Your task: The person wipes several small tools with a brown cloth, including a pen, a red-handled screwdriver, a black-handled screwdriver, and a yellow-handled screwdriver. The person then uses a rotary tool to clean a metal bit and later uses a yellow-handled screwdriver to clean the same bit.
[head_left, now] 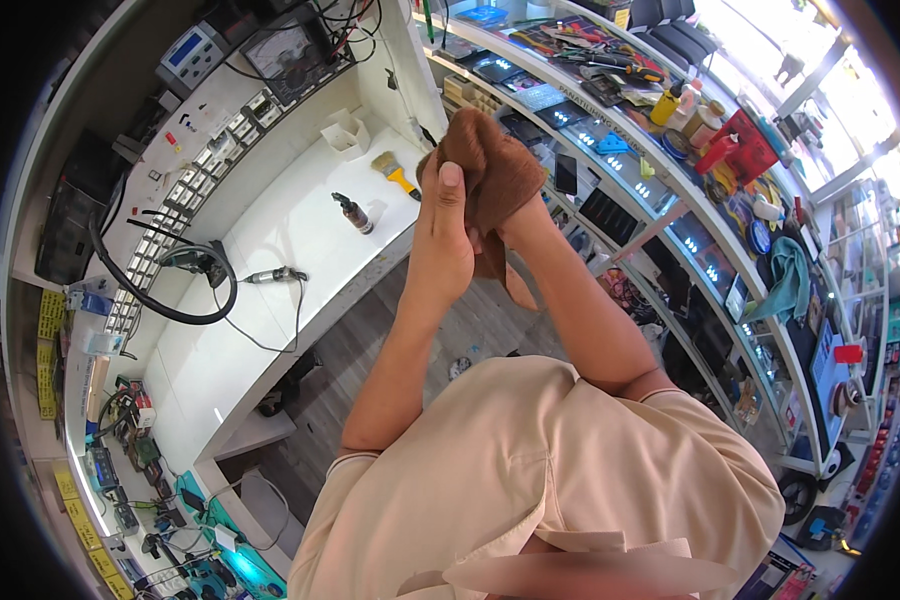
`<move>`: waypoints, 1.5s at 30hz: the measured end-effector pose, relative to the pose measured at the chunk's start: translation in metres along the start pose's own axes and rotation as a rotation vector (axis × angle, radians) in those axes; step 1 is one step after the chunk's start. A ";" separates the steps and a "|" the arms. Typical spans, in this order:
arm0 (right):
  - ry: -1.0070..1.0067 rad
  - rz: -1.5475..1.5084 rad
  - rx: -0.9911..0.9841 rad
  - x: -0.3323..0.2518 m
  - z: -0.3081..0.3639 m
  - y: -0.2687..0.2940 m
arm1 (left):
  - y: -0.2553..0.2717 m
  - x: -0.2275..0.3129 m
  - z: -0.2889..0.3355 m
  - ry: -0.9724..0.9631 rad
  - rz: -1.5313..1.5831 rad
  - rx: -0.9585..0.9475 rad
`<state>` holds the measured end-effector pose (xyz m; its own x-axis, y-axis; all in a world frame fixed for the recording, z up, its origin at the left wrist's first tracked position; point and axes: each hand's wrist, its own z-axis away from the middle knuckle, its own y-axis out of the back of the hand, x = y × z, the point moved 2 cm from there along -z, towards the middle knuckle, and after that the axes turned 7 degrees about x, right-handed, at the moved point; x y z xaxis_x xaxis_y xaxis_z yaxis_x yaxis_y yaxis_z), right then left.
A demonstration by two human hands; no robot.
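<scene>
A brown cloth (pixel 492 165) is bunched between my two hands, up in front of my body. My left hand (pixel 448 228) is closed on its left side, the thumb pointing up along the fabric. The cloth wraps over my right hand (pixel 518 226), so its fingers are hidden and only the part near the wrist shows. A loose brown end hangs below the hands. On the white workbench (pixel 260 235) to the left lie a yellow-handled brush (pixel 398 176), nearest my left hand, and a small dark bottle (pixel 352 214).
A white open box (pixel 345 136) stands at the bench's back. A corded pen-shaped tool (pixel 275 275) and a looped black cable (pixel 162 310) lie farther left. Right of my hands, a glass display counter (pixel 660 200) carries tools, bottles and a teal cloth (pixel 788 280). Grey flooring (pixel 385 330) shows between.
</scene>
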<state>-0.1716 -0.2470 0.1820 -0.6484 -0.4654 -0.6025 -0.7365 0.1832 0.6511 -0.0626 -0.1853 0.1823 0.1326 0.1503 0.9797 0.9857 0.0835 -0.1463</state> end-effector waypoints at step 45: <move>0.217 -0.707 -0.059 0.146 0.001 -0.061 | -0.047 -0.071 -0.130 0.164 0.624 0.216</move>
<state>-0.2216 -0.3253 0.0540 0.0334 -0.6168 -0.7864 -0.9488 -0.2669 0.1690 -0.1052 -0.3277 0.1369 0.7009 0.0839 0.7083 0.6788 0.2268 -0.6985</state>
